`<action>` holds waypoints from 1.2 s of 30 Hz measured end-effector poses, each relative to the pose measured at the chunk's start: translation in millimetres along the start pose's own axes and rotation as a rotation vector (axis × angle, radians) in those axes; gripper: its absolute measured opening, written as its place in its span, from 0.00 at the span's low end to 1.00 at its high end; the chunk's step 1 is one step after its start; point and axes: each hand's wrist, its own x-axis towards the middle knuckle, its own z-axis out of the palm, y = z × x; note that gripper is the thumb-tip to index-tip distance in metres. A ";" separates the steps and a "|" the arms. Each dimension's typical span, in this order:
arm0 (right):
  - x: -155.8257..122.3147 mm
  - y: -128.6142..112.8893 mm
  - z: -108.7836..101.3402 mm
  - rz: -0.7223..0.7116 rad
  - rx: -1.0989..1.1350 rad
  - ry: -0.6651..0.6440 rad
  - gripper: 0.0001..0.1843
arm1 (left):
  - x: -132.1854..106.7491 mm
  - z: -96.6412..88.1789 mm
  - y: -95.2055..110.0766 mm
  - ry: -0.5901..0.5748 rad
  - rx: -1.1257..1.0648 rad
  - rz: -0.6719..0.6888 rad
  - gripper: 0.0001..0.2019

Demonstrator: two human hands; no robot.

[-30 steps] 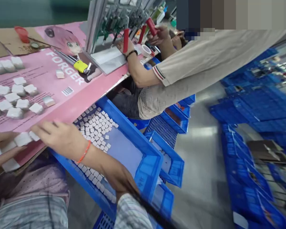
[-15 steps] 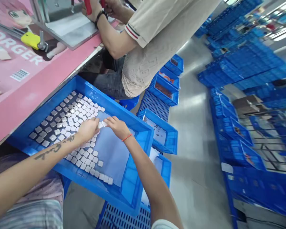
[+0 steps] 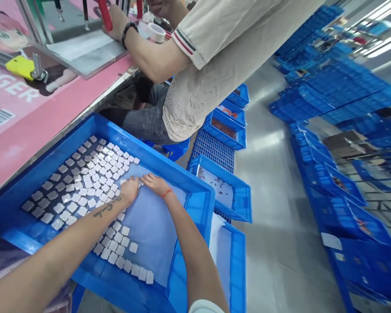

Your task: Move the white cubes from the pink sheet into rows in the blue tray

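left hand (image 3: 129, 190) & right hand (image 3: 155, 184) are held close together over a blue plastic tray (image 3: 163, 167), palms down, fingertips (image 3: 142, 177) nearly meeting. a few small white square tiles (image 3: 84, 187) are seen right btwn the fingers, but whether they're clamped can't be told. the tiles are laid in rows across the tray's left part, w/ a looser line along the lower wall. a pale blue sheet (image 3: 150, 230) is lying in the tray's right part, under & right of the hands.

a pink-covered surface (image 3: 19, 143) is seen beside the tray's upper left rim, w/ a metal plate (image 3: 84, 52) & a yellow part (image 3: 19, 67) on it. a seated co-worker's hand (image 3: 115, 24) is wrapped round a red-handled tool (image 3: 104, 15), a roll of tape (image 3: 156, 32) close by. a blue crate (image 3: 221, 191) holding small reddish bits is placed just right of the tray, & many more blue crates (image 3: 345, 95) are stacked along the floor (image 3: 273, 174).
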 end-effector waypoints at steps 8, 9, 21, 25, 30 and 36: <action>10.1 5.3 8.9 0.101 0.234 0.065 0.14 | 5.4 -3.8 -2.5 -0.041 -0.026 0.005 0.16; 9.4 5.6 9.7 0.134 0.274 0.099 0.15 | 3.9 -7.2 -6.5 -0.035 -0.031 0.029 0.16; 27.2 -27.8 52.4 0.764 0.813 0.712 0.17 | -2.0 -13.6 -38.3 0.144 -0.035 0.529 0.15; 47.5 -45.4 55.9 0.920 0.880 0.877 0.19 | -3.5 10.1 -36.1 0.267 -0.015 0.454 0.18; 55.7 -61.6 48.8 1.027 0.884 1.031 0.20 | -10.0 10.8 -60.6 0.339 0.004 0.412 0.18; 62.9 -74.8 46.6 1.106 0.936 1.046 0.20 | -24.6 9.1 -72.8 0.334 -0.005 0.441 0.18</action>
